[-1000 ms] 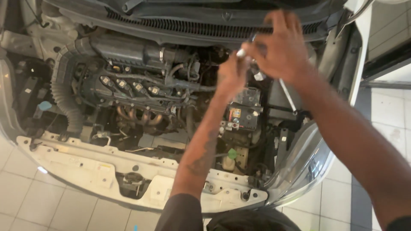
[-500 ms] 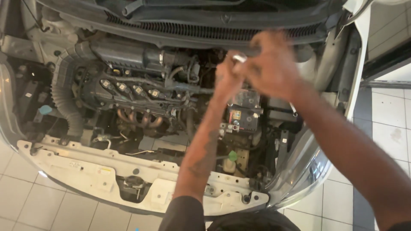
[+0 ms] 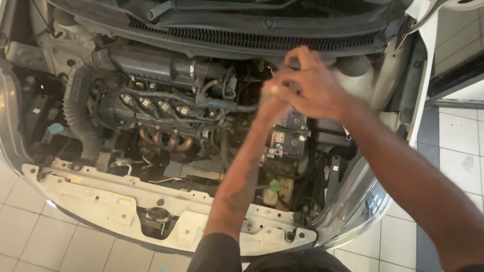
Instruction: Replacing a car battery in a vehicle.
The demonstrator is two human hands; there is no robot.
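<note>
Pale tiled floor (image 3: 20, 242) underneath, light square tiles with dark grout, running along the left and the right of the car; a darker strip of floor (image 3: 421, 151) beside the right wing. Open engine bay (image 3: 166, 131) filling most of the view, bonnet up, black cowl grille (image 3: 252, 38) with a wiper arm across the top. White front crossmember (image 3: 101, 194) bare along the lower edge, bumper off, a latch at its middle. Silvery wing panel (image 3: 353, 201) curving at lower right.

Inside the bay: engine (image 3: 161, 111) at centre-left with a row of four coil connectors on top and rusty exhaust manifold pipes below; ribbed black intake hose (image 3: 80, 121) bending down the left side; black battery (image 3: 290, 136) at centre-right, coloured labels on its front face; white reservoir (image 3: 353, 70) behind it; small green cap (image 3: 275, 185) lower down near the front.

Above the battery, both hands meeting, blurred. Left hand (image 3: 275, 100) raised from below, forearm crossing the crossmember, fingers bunched. Right hand (image 3: 312, 90) reaching in from the right, fingers curled over the left. Small dark object (image 3: 286, 65) just glimpsed at the fingertips, too blurred to name; grip on it impossible to tell for either hand.
</note>
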